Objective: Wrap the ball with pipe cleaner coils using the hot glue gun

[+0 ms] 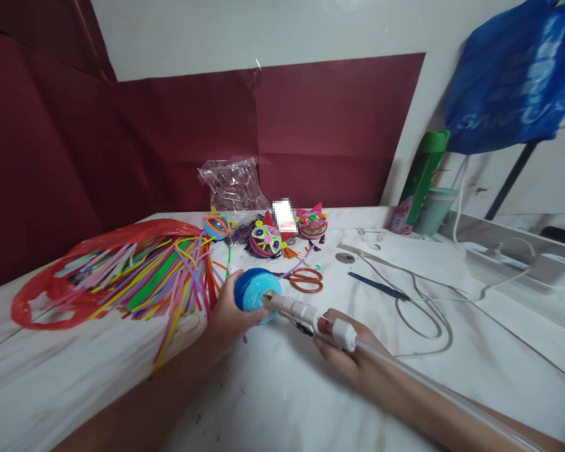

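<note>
My left hand (pixel 228 312) is closed around a blue coiled paper dome (pixel 255 290), held just above the white table (pixel 282 389). In my right hand (pixel 353 358) I grip a glue gun (pixel 306 312) with a long clear glue stick trailing back along my forearm. Its nozzle touches the right side of the dome.
A red plastic bag (pixel 75 276) spills several coloured paper strips (pixel 169 270) at the left. Orange-handled scissors (pixel 306 279), three finished colourful paper figures (pixel 266 240), a clear bag (pixel 233 182), a blue pen (pixel 379 285), a white cable (pixel 419 301) and a green bottle (pixel 421 182) lie beyond.
</note>
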